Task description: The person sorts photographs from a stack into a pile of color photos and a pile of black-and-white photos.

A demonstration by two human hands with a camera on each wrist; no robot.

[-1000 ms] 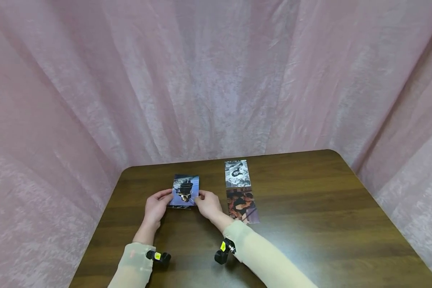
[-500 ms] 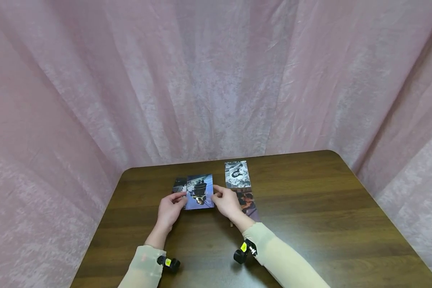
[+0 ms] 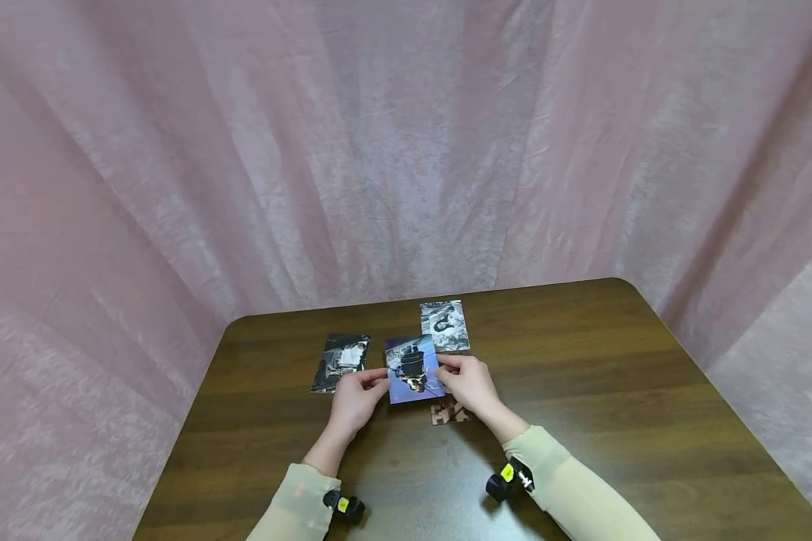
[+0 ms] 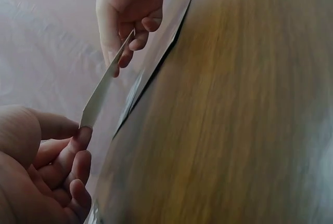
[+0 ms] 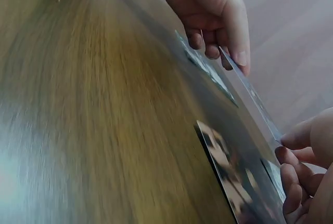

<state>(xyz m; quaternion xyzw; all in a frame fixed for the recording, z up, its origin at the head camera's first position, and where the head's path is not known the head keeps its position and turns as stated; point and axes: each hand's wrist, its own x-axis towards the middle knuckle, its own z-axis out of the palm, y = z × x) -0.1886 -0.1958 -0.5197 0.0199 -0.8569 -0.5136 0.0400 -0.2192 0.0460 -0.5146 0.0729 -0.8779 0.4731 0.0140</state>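
Pink curtain (image 3: 406, 150): hangs behind and beside the desk. Desk (image 3: 616, 421): dark wood. Left hand (image 3: 355, 398) and right hand (image 3: 470, 383): each pinches one side edge of a blue photo (image 3: 413, 368), held above the desk. Flat on the desk: dark photo (image 3: 340, 363), grey photo (image 3: 443, 325), reddish photo (image 3: 449, 412).

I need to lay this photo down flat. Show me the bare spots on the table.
Bare wood spans the table right of the right hand and along the near edge. Around the held photo, three flat photos crowd.
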